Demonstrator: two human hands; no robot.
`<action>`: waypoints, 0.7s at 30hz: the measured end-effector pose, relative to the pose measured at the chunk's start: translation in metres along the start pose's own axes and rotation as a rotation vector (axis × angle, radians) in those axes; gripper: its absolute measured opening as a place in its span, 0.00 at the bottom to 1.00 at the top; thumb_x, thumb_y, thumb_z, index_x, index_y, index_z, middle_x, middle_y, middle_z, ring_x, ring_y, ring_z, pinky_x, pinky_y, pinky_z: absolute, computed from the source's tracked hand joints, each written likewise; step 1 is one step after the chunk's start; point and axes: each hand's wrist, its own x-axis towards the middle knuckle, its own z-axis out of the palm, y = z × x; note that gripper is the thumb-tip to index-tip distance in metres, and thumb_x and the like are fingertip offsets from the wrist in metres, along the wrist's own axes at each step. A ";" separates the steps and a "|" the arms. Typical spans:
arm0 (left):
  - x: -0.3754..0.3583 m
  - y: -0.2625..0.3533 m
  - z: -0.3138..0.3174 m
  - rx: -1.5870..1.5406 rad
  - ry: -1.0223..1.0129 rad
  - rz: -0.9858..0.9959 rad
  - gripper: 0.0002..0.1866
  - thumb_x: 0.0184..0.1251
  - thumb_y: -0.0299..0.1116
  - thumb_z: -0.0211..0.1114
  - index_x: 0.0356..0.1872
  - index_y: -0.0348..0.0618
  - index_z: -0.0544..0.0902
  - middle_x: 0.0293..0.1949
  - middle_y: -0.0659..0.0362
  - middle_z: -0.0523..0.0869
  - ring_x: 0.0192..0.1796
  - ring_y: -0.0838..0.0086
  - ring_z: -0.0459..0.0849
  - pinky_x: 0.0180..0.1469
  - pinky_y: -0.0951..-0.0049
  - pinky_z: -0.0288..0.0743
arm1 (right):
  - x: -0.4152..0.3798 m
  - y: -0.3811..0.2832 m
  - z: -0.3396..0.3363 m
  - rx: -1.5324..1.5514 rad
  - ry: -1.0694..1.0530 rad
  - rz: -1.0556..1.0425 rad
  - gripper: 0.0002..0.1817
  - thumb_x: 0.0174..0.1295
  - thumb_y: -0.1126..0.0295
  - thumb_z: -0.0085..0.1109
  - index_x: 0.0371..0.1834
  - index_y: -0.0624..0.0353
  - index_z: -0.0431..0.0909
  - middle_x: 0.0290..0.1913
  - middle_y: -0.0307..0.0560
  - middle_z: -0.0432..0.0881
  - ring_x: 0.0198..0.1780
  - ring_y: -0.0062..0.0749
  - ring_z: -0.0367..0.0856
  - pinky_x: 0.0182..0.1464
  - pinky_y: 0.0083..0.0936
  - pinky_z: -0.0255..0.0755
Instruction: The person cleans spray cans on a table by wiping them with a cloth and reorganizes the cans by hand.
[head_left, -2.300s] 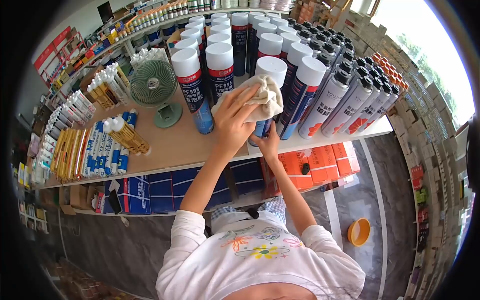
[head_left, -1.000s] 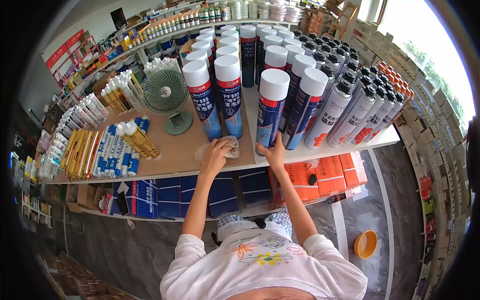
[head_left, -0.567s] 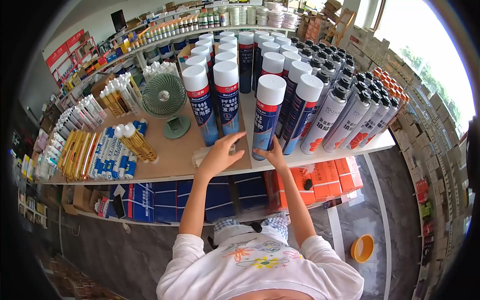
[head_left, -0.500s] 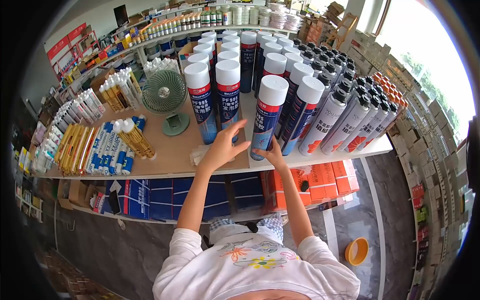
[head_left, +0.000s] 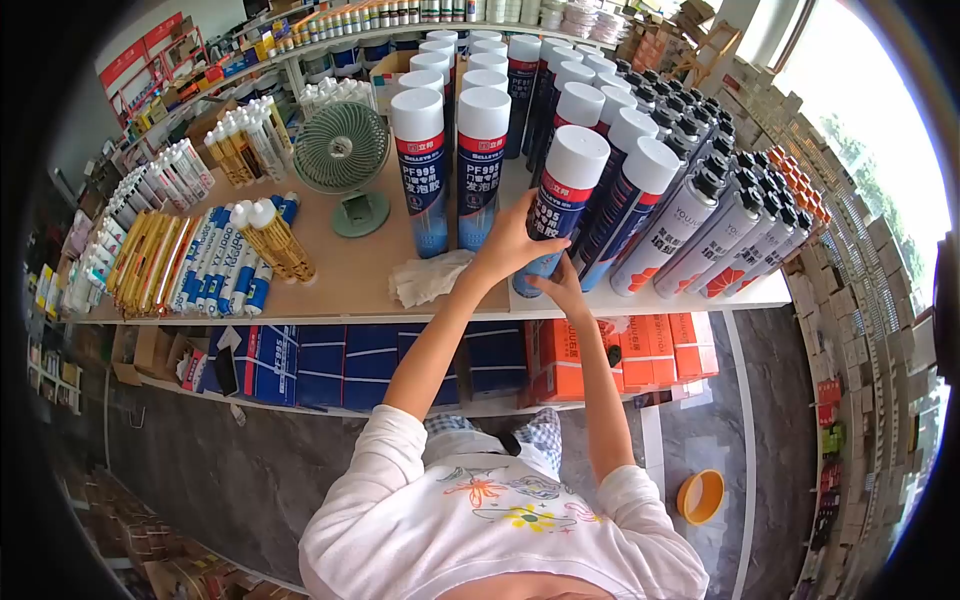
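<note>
A blue foam spray can [head_left: 558, 208] with a white cap and red band stands at the front of the table, leaning slightly to the right. My left hand [head_left: 512, 242] wraps around its middle from the left. Lower down, my right hand [head_left: 564, 286] has its fingers closed round the can's base. Two matching spray cans [head_left: 484, 165] stand upright left of my hands, and another blue can [head_left: 626, 200] is close on the right. A crumpled white cloth or tissue [head_left: 425, 279] lies by my left forearm.
Rows of silver cans [head_left: 668, 230] with black caps fill the right side. A green fan [head_left: 345, 160], sealant tubes [head_left: 215, 262] and gold cartridges [head_left: 275, 243] stand or lie at left. Below are blue boxes [head_left: 320, 366] and orange boxes [head_left: 575, 358]; an orange basin [head_left: 700, 497] is on the floor.
My left hand has moved from open beside the can onto its middle and closed around it. My right hand stays at the can's base. The camera view has shifted slightly.
</note>
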 end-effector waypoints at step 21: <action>-0.009 0.014 0.036 0.502 0.406 -0.124 0.41 0.43 0.51 0.81 0.53 0.36 0.71 0.45 0.48 0.82 0.44 0.55 0.86 0.42 0.59 0.81 | -0.019 -0.014 0.015 -0.433 0.161 -0.194 0.38 0.56 0.69 0.72 0.67 0.67 0.60 0.62 0.59 0.72 0.62 0.47 0.75 0.61 0.39 0.72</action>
